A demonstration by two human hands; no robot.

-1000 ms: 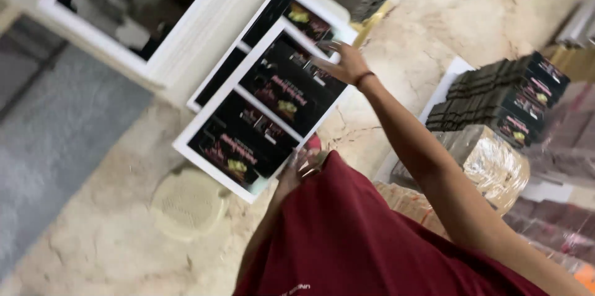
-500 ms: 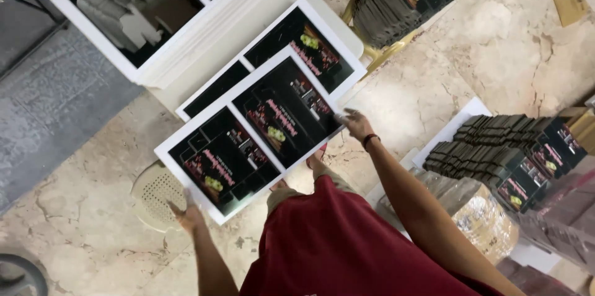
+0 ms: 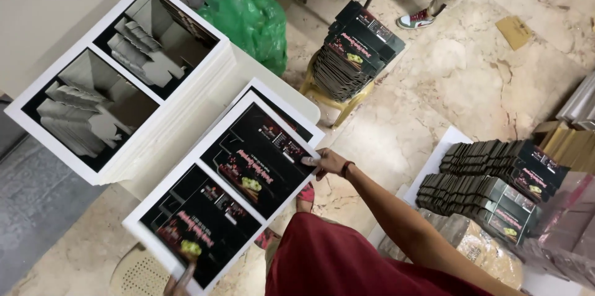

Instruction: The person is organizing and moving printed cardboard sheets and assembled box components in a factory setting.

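Here we are looking straight down, and the printed sheet (image 3: 232,194) is the centre of everything: a large white-bordered card carrying 2 dark panels with small yellow-green motifs, held tilted above the marble floor (image 3: 471,79). The right hand (image 3: 325,161) grips the sheet's upper right edge, fingers curled over the border and thumb underneath. The left hand (image 3: 180,282) is at the sheet's lower corner, fingers closed on that edge (only the fingertips show at the picture's bottom).

Directly beneath the sheet lies a stack of similar sheets (image 3: 282,113), its top one peeking out along the sheet's upper edge. To the upper left of the sheet sits a thick pile of white boards (image 3: 124,76) showing 2 grey die-cut shapes on black. Beyond the sheet's top corner there is a green plastic bag (image 3: 248,23), and further right of that a yellow stool (image 3: 338,101) loaded with dark folded cartons (image 3: 356,51). Well to the right of the sheet, past the outstretched forearm, more folded cartons (image 3: 496,181) lie in rows. Just under the sheet's lower left corner, a pale perforated stool seat (image 3: 139,274) shows.
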